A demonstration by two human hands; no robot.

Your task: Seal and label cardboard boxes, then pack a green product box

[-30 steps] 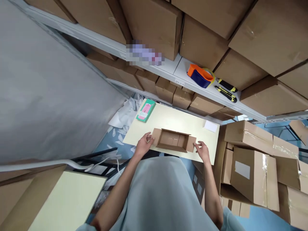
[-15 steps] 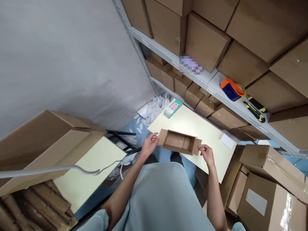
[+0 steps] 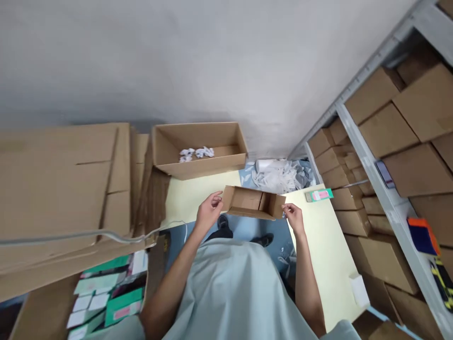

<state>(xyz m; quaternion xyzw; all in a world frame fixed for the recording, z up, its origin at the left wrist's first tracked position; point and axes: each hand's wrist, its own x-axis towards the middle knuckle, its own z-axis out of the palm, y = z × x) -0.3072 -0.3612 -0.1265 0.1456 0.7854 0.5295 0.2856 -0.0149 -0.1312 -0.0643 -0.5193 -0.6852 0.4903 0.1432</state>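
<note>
I hold a small open cardboard box (image 3: pixel 252 203) in the air in front of me, over the gap between two pale yellow tables. My left hand (image 3: pixel 208 211) grips its left end flap with curled fingers. My right hand (image 3: pixel 292 216) pinches its right end. The box's top flaps stand open and its inside looks empty. A green and pink packet (image 3: pixel 319 194) lies on the right table (image 3: pixel 327 245), just right of the box.
A larger open carton (image 3: pixel 198 149) with crumpled white paper stands on the left table (image 3: pixel 187 196). Flat cardboard stacks (image 3: pixel 60 189) fill the left. Shelves of boxes (image 3: pixel 382 156) line the right, with a tape dispenser (image 3: pixel 423 233). Crumpled paper (image 3: pixel 279 174) lies in the corner.
The view has swung left from the shelves toward the wall and the left table. The small box has left the right table and hangs between the tables, still in both hands.
</note>
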